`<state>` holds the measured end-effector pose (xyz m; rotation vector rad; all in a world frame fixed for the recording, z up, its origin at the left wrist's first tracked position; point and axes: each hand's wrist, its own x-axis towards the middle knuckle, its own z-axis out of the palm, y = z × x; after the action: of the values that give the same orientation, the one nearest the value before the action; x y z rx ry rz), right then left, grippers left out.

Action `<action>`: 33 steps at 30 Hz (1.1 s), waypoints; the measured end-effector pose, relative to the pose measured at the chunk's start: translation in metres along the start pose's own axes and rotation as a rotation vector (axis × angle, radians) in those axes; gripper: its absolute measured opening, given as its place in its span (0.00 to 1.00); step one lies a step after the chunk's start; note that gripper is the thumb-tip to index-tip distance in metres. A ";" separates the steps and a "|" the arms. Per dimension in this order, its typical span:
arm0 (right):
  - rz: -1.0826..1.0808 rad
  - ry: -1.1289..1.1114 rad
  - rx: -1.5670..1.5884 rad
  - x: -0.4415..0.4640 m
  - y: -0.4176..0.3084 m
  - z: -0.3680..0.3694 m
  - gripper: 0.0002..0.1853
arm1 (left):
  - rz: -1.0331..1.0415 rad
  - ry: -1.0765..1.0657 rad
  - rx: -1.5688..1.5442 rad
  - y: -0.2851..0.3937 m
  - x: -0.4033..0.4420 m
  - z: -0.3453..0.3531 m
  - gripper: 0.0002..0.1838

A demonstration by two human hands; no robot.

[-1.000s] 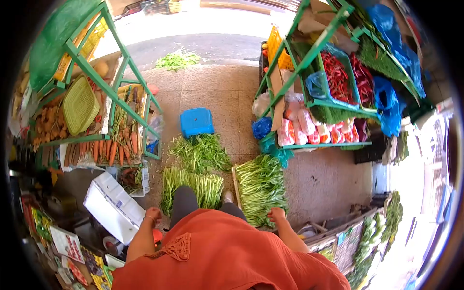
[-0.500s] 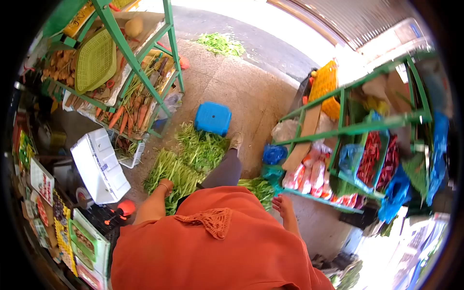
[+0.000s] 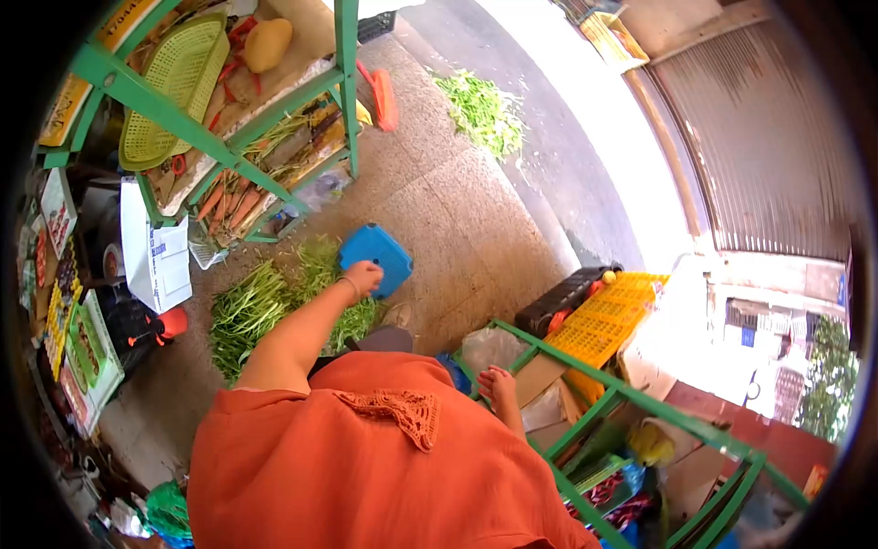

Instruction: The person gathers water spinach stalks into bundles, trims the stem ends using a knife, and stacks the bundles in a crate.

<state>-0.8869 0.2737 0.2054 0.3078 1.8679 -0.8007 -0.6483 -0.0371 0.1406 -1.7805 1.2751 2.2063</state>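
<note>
My left hand (image 3: 364, 278) is stretched forward, a bracelet on its wrist, and overlaps the left part of a blue plastic stool (image 3: 388, 258). Its fingers look curled in, and I see nothing in them; whether they touch the stool I cannot tell. Below the stool and the forearm, a heap of long green leafy vegetables (image 3: 251, 311) lies on the floor. On the other side of my orange top, my right hand (image 3: 498, 388) is held out with its fingers apart, holding nothing, beside the green metal shelf frame (image 3: 613, 382).
At the left stands a green rack with a yellow-green basket (image 3: 178, 87) and carrots (image 3: 233, 203). A white foam box (image 3: 157, 252) is below it. Yellow crates (image 3: 599, 320) stand to the right. More greens (image 3: 480, 112) lie beside the road.
The view has turned to the right. My left hand has moved forward from beside the greens to the stool. My right hand is now beside the shelf frame.
</note>
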 end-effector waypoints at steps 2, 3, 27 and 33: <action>-0.004 0.009 0.013 0.014 -0.028 0.001 0.16 | 0.041 0.057 -0.009 0.029 -0.001 0.012 0.10; -0.013 -0.011 -0.024 0.025 -0.040 0.001 0.16 | 0.068 0.022 -0.004 0.040 0.000 0.013 0.11; -0.401 -0.435 -1.679 0.213 -0.469 0.313 0.04 | -0.628 0.896 -0.093 -0.103 -0.057 0.270 0.09; -0.595 -0.714 -1.934 0.144 -0.338 0.420 0.10 | -0.363 1.144 -2.085 -0.153 0.004 0.357 0.10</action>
<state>-0.8315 -0.2729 0.1058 -1.5390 1.2510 0.7112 -0.8597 0.2767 0.0538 -3.0088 -2.5397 1.6794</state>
